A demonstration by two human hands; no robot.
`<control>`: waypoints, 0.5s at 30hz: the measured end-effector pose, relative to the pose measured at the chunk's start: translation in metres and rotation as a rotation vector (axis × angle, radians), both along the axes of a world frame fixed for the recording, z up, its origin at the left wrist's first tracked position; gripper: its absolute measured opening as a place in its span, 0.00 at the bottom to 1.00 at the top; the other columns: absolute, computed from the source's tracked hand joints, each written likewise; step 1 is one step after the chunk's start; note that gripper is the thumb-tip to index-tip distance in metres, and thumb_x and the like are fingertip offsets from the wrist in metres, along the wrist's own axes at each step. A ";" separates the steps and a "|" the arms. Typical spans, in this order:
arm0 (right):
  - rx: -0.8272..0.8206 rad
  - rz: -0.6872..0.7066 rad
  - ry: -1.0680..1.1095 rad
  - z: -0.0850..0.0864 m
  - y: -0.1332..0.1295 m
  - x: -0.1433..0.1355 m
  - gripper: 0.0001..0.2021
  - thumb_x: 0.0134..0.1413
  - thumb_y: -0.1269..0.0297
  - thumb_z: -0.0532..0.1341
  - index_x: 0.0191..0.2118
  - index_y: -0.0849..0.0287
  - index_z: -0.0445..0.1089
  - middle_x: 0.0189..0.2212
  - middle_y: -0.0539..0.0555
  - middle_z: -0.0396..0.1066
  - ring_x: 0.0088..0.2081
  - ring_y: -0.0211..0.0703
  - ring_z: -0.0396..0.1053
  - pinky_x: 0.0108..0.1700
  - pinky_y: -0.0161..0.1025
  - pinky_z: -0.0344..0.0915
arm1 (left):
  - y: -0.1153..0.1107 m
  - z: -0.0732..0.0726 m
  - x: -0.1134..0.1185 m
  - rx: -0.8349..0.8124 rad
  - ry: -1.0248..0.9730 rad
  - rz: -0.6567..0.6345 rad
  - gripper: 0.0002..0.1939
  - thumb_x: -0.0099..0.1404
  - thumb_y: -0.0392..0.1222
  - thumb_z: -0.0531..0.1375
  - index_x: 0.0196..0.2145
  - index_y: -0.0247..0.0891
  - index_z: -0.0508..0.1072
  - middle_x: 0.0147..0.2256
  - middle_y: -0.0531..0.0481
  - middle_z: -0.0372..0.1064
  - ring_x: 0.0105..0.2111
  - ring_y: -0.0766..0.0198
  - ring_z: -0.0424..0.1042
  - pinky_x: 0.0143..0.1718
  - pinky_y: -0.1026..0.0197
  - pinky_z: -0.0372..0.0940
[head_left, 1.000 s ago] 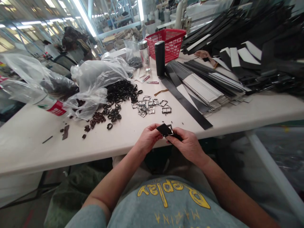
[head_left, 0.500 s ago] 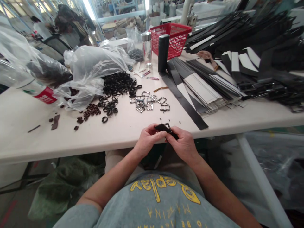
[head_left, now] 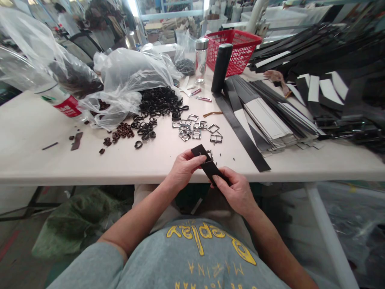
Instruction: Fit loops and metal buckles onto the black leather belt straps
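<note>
Between my hands, over the table's front edge, a black strap (head_left: pixel 213 172) runs slantwise with a metal buckle (head_left: pixel 209 155) at its upper end. My left hand (head_left: pixel 185 166) pinches that end, its thumb on top by the buckle. Lower down, my right hand (head_left: pixel 236 188) grips the strap with the thumb lying across it. Several loose metal buckles (head_left: pixel 197 134) lie just beyond my hands. Black loops (head_left: pixel 159 104) are heaped to the left of them, with a smaller group of brown loops (head_left: pixel 123 131) nearby.
Stacked black and white straps (head_left: pixel 267 118) cover the table's right side. Behind stand a red basket (head_left: pixel 231 50), a black cylinder (head_left: pixel 221 68) and a glass bottle (head_left: pixel 201 62). Plastic bags (head_left: pixel 129 72) and a container with a red label (head_left: pixel 67 107) are at the left.
The strap has opened out from its folded look, and its flat face and slotted end now show. My left hand has risen slightly with that end. The camera view has shifted.
</note>
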State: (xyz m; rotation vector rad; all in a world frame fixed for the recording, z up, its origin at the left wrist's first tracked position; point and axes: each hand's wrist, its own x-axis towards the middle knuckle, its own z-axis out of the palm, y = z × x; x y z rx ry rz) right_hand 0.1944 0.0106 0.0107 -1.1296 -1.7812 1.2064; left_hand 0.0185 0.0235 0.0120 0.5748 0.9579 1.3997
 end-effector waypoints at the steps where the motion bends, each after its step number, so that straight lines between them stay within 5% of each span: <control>1: 0.015 -0.019 0.010 -0.001 -0.001 -0.002 0.09 0.61 0.59 0.59 0.36 0.58 0.72 0.24 0.49 0.73 0.27 0.41 0.70 0.30 0.36 0.65 | -0.001 0.000 0.002 -0.004 -0.021 -0.020 0.16 0.43 0.42 0.75 0.29 0.35 0.78 0.28 0.52 0.77 0.28 0.67 0.72 0.32 0.65 0.66; 15: 0.114 -0.098 -0.011 -0.005 -0.005 -0.006 0.07 0.62 0.60 0.59 0.37 0.56 0.72 0.25 0.49 0.74 0.27 0.41 0.71 0.32 0.37 0.66 | -0.010 -0.009 0.017 0.006 -0.124 -0.089 0.13 0.47 0.41 0.74 0.31 0.35 0.79 0.29 0.51 0.77 0.27 0.67 0.72 0.32 0.64 0.67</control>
